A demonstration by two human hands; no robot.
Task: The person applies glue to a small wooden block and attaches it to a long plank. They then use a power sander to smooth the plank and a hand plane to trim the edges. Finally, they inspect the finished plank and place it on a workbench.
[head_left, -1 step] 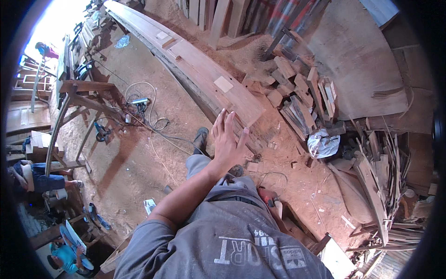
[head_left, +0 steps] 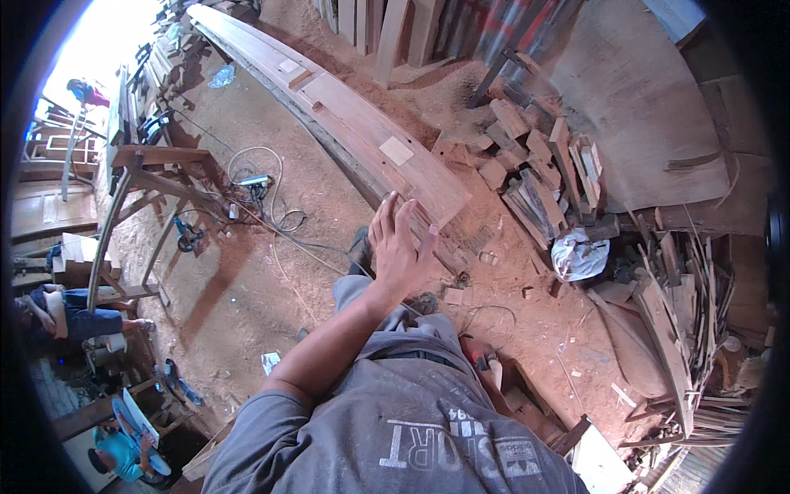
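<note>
- sawdusty floor (head_left: 234, 325): spans between trestle (head_left: 164, 156) and board (head_left: 362, 123)
- board: long axis slants far-left to near-centre
- left hand (head_left: 399, 251): fingers spread, near its closer edge
- right hand: i cannot tell

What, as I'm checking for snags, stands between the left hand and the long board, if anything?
Nothing visible does: in the picture the open left hand overlaps the near edge of the long board, though whether it touches cannot be told. A darker beam runs along that edge, partly covered by the hand.

Head-worn fisheye, looking steeply down
</note>
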